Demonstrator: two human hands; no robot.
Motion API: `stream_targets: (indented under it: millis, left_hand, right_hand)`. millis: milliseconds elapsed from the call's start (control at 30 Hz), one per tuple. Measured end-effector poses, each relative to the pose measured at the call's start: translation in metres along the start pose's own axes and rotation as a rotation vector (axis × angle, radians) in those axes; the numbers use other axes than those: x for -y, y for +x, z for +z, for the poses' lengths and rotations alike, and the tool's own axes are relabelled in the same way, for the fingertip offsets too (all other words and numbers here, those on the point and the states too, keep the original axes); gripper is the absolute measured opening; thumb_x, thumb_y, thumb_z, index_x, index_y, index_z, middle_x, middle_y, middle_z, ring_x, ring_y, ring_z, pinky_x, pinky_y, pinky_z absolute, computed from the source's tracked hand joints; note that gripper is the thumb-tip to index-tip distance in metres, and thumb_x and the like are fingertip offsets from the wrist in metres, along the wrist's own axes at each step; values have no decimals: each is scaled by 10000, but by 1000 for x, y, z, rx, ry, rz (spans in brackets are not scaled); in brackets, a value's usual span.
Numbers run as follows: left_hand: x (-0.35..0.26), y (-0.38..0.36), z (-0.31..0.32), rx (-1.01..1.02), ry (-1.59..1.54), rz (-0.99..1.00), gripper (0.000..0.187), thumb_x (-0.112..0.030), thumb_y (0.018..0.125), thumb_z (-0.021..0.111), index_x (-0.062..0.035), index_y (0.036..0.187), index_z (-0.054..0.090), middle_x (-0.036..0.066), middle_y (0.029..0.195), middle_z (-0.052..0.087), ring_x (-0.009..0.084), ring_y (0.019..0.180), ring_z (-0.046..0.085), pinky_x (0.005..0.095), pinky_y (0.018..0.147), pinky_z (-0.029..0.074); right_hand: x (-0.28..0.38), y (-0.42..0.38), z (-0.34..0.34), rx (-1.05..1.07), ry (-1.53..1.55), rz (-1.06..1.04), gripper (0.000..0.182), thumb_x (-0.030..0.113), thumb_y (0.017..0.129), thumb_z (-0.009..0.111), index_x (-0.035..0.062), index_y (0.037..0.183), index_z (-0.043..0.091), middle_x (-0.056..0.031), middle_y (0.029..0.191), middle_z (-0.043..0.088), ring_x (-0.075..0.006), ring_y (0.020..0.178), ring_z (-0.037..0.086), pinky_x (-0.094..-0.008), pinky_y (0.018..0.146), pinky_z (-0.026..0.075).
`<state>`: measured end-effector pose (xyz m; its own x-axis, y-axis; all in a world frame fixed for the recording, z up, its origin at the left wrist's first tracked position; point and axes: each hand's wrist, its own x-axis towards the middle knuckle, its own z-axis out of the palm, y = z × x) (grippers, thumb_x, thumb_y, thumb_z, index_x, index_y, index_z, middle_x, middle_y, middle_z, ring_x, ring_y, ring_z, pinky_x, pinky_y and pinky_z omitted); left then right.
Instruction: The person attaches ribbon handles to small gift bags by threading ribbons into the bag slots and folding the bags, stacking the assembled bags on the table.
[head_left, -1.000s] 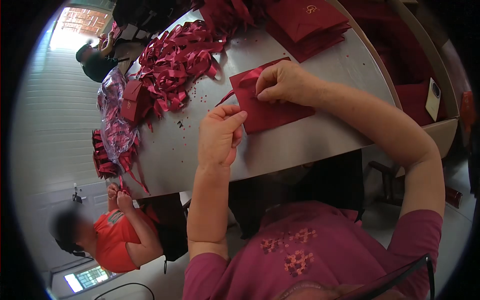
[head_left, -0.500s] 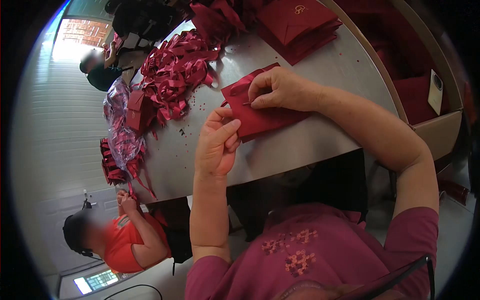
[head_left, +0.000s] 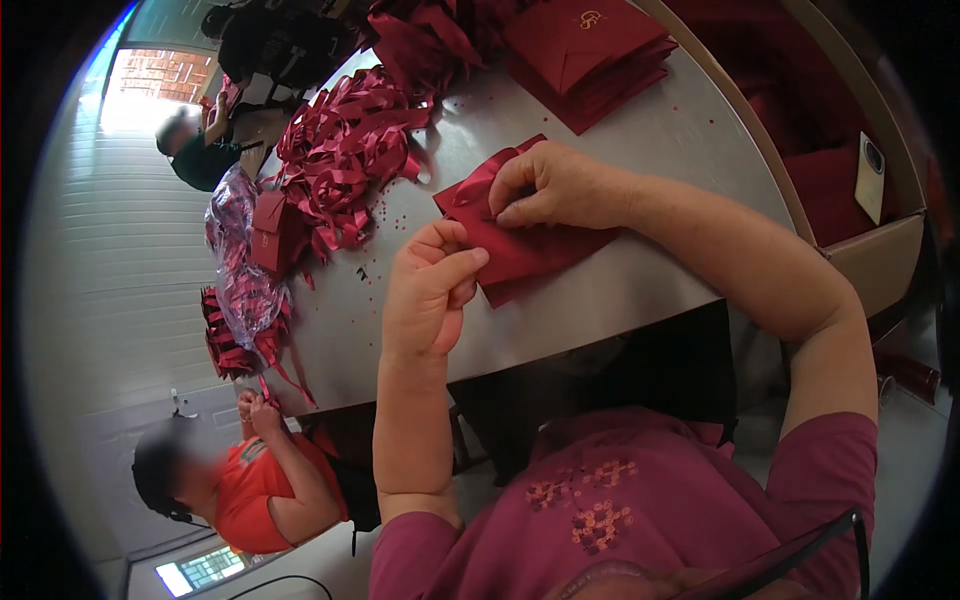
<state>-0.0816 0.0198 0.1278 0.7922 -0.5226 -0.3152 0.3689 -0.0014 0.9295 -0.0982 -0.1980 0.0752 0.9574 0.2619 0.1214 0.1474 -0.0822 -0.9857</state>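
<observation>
Dark red envelope (head_left: 545, 250) flat on grey table (head_left: 660, 140), near its front edge, with a red ribbon (head_left: 470, 190) at its upper left corner. Right hand (head_left: 560, 185) pressed on envelope top, fingers curled, thumb and forefinger pinching the ribbon. Left hand (head_left: 430, 290) at envelope's left edge, fingers bent close, thumb and fingertips narrow against the paper. Heap of loose red ribbons (head_left: 345, 150) farther left. Stack of red envelopes (head_left: 590, 50) at far side. Seated person in orange shirt (head_left: 250, 490) below table edge.
</observation>
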Motion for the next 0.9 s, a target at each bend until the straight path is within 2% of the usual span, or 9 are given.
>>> stream_targets:
  millis: [67,133,233,367,467,533,667,733,900]
  left_hand:
    - [3,1,-5,-63,-74,-64,205,55,811,665,-54,954,566,-17,761,551,36,549,414,183,468,281]
    - [10,6,-14,-94,-180,-102,205,32,838,660,-50,998,561,-9,800,566,37,528,407,180,465,289]
    - [6,7,-15,-112,-224,-160,245,48,842,634,-54,1046,545,-8,838,566,32,511,396,182,460,297]
    - [2,11,-21,-9,-243,-165,279,46,881,570,-36,1145,533,-21,878,581,14,481,356,161,437,272]
    - [3,15,-26,59,-242,-176,312,50,875,566,-34,1173,531,-25,880,577,12,478,350,158,434,264]
    - [0,16,-24,182,-265,-216,380,52,858,573,-27,1225,517,-25,888,587,12,483,349,158,434,263]
    - [-6,10,-12,146,-168,-211,462,59,827,594,-15,1274,500,-22,889,599,8,483,346,157,435,264]
    - [-5,5,-8,185,39,-162,532,78,795,602,-8,1307,484,-14,898,607,5,485,341,155,434,264]
    - [0,3,-7,159,-61,-137,582,95,779,593,0,1339,464,6,945,620,4,484,340,152,436,268]
  right_hand:
    - [-3,2,1,1,-43,-42,137,117,808,698,11,892,716,-65,799,697,-120,724,631,-272,693,509]
    - [-6,3,3,1,-82,-108,136,116,805,702,12,888,727,-67,813,708,-121,753,638,-274,718,508]
    - [-7,3,3,-7,-67,-95,146,119,801,707,15,901,729,-70,833,716,-122,772,641,-273,735,503]
    - [-5,3,3,-11,-56,-83,145,116,804,708,9,900,728,-64,828,714,-114,782,638,-269,743,503]
    - [-1,2,2,-21,-46,-98,145,113,808,708,6,903,728,-53,808,705,-104,750,633,-264,713,510]
    - [5,0,1,-15,61,29,142,109,810,708,6,905,729,-44,786,692,-95,703,624,-260,668,514]
    - [2,1,1,-23,81,37,135,110,808,704,12,897,728,-43,768,684,-98,666,618,-259,631,511]
    - [1,2,1,18,19,35,131,112,807,697,12,887,725,-41,763,684,-103,665,618,-260,630,508]
    - [0,2,2,-7,6,-5,134,116,807,695,14,889,723,-39,762,686,-103,666,619,-260,626,509]
